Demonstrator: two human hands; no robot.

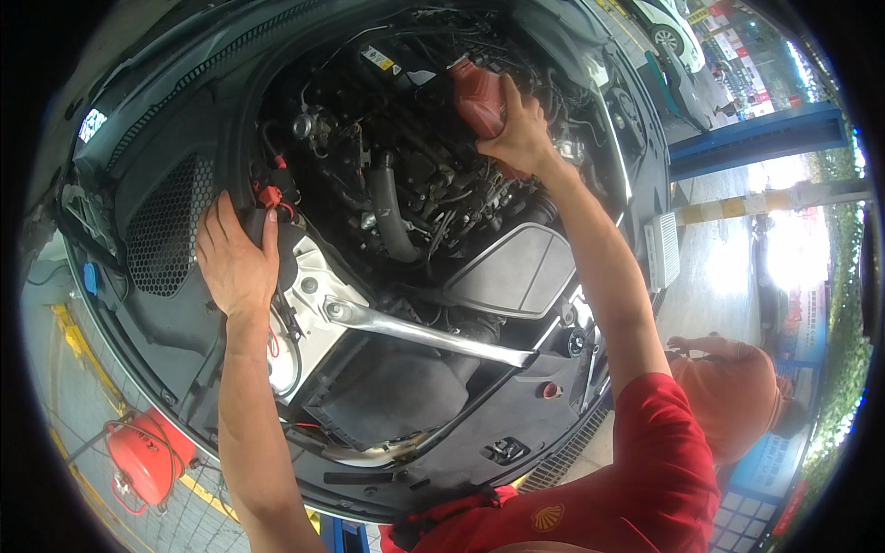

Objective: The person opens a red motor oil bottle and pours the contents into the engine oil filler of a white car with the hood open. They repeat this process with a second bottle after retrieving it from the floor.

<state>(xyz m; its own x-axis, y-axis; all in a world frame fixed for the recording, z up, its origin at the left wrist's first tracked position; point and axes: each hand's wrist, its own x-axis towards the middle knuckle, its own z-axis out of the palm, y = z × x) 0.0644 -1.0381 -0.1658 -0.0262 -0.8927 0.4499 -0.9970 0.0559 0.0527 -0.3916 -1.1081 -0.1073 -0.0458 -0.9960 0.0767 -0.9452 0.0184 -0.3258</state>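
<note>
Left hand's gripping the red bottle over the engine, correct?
No, wrong hand. The head view shows the right hand gripping the red bottle over the engine; the left hand isn't on it.

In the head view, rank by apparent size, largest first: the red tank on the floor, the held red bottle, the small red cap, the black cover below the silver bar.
1. Black cover
2. Red tank and red bottle: too close to rank; the right hand hides part of the bottle
3. Red cap
</note>
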